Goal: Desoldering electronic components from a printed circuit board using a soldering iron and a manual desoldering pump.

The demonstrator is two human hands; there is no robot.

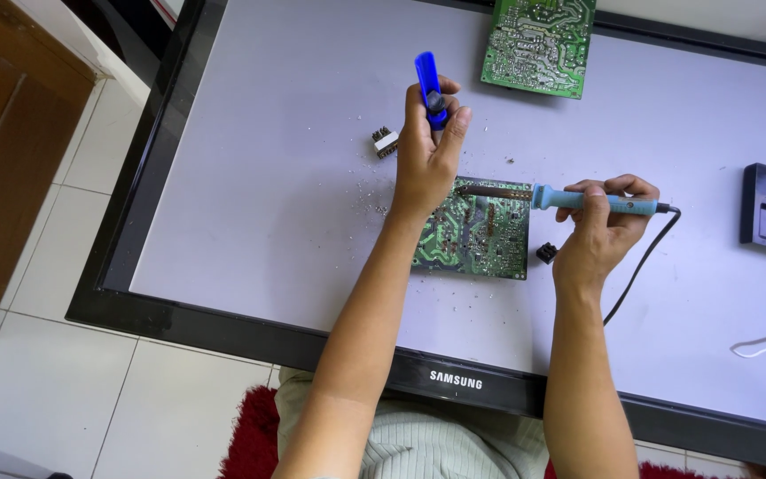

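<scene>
Hands gripping blue desoldering pump [428, 84], soldering iron [569, 199], over circuit board [476, 232]

Head view, single: you look steeply down from close above at the flat television panel [250, 204], forearms entering from below.

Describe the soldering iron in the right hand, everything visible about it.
The soldering iron has a light blue, plastic-looking handle, a dark metal shaft and a black cord trailing from its rear across the pale panel. It lies nearly level, tip pointing left. The right hand grips the handle like a pen. The tip sits over the upper edge of the green circuit board, close to the left hand; whether it touches the board cannot be told.
</scene>
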